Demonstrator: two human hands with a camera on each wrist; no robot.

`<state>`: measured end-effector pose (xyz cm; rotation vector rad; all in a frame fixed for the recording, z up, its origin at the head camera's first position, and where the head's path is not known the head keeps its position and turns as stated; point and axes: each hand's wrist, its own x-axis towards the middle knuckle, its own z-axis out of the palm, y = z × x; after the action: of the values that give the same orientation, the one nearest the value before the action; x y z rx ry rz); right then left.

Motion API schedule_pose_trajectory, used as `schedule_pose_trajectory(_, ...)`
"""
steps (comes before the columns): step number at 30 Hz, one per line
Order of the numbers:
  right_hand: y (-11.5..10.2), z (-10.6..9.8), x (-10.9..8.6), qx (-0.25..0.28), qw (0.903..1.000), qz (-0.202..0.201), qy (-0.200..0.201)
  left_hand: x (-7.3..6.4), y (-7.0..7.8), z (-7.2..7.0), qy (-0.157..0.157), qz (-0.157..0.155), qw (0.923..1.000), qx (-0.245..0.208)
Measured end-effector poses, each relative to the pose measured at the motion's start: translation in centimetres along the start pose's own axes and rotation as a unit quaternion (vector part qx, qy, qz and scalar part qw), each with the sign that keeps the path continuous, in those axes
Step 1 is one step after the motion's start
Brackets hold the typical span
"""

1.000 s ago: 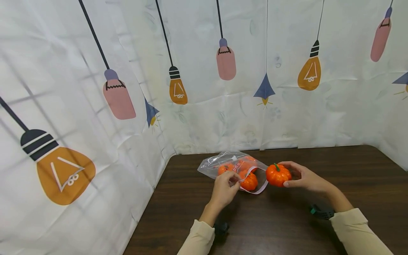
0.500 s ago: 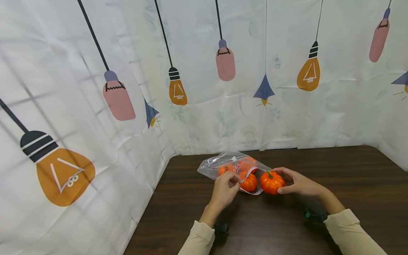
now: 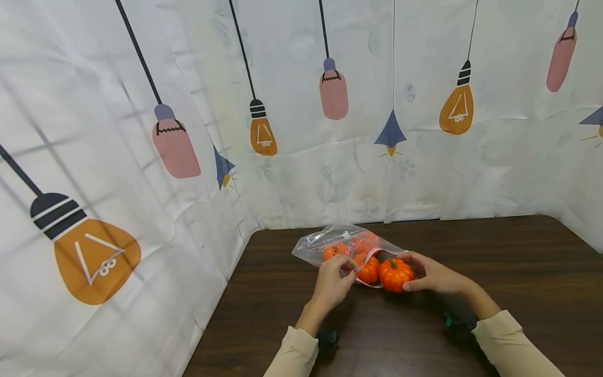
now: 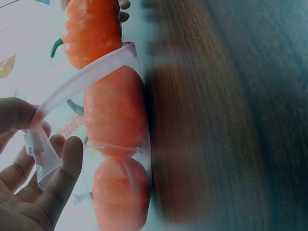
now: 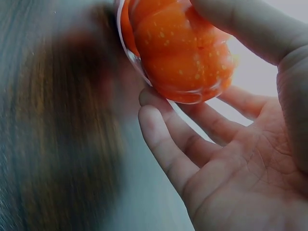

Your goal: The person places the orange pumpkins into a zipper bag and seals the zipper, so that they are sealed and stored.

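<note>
A clear plastic zip bag [image 3: 311, 248] lies on the table with several small orange pumpkins inside. My left hand [image 3: 333, 280] pinches the bag's zip edge near its opening; the left wrist view shows thumb and fingers on the zip slider [image 4: 33, 142]. In my right hand [image 3: 435, 275] is another orange pumpkin [image 3: 395, 275] with a green stem, gripped between thumb and fingers right at the bag's mouth. One pumpkin [image 4: 115, 110] sits just inside the opening, close beside the held one. The right wrist view shows the held pumpkin [image 5: 183, 53] with the bag's rim along its side.
The dark wooden table [image 3: 264, 303] reaches back to a white curtain [image 3: 301, 188] printed with hanging lamps. Another stretch of curtain runs along the table's left edge. A dark wrist device [image 3: 327, 339] is near the left sleeve, another [image 3: 459, 322] near the right.
My right hand has moved left and slightly toward me, bringing the pumpkin from beside the bag to its opening. The left hand keeps its hold on the bag's edge.
</note>
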<state>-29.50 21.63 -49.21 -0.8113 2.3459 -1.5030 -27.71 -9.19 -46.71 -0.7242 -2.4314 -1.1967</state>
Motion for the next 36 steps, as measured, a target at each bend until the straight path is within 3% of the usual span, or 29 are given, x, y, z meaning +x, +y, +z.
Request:
schedule_pose_trajectory(8, -0.4, 0.8, 0.3, -0.017, 0.9996, -0.017, 0.014, 0.0, 0.1, 0.1, -0.012, 0.003, 0.9999, 0.0)
schedule_pose_trajectory(17, -0.6, 1.8, 0.9, 0.0, 0.9995, -0.019, 0.025, -0.1, 0.3, 0.1, -0.013, 0.008, 0.9999, -0.004)
schedule_pose_trajectory(31, -0.9, 2.9, 1.6, 0.002, 0.999, -0.003, 0.044, -0.1, 0.1, 0.4, -0.025, 0.017, 0.9991, -0.028)
schedule_pose_trajectory(36, -1.0, 2.8, 1.4, -0.011, 0.9973, 0.013, 0.071, -0.1, 0.2, 0.3, -0.024, 0.017, 0.9993, -0.023)
